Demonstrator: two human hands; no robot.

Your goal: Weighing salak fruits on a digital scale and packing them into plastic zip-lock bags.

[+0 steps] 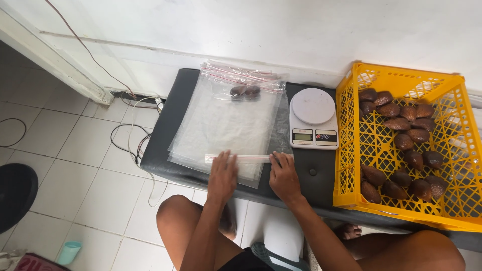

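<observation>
A clear bag (228,128) lies in the middle on the black bench (165,135), both hands, left hand (222,173) and right hand (284,176), pressing flat open fingers on its zip edge, a white scale (313,119) and yellow basket (346,150) of brown fruits (401,145) to the right.

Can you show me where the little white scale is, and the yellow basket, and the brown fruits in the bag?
Small white kitchen scale (313,105), head view, on its round weighing plate.
Yellow plastic lattice basket (401,76), head view, on its far rim.
Two brown scaly fruits inside clear zip bag (245,92), head view, where the pair meet.
</observation>
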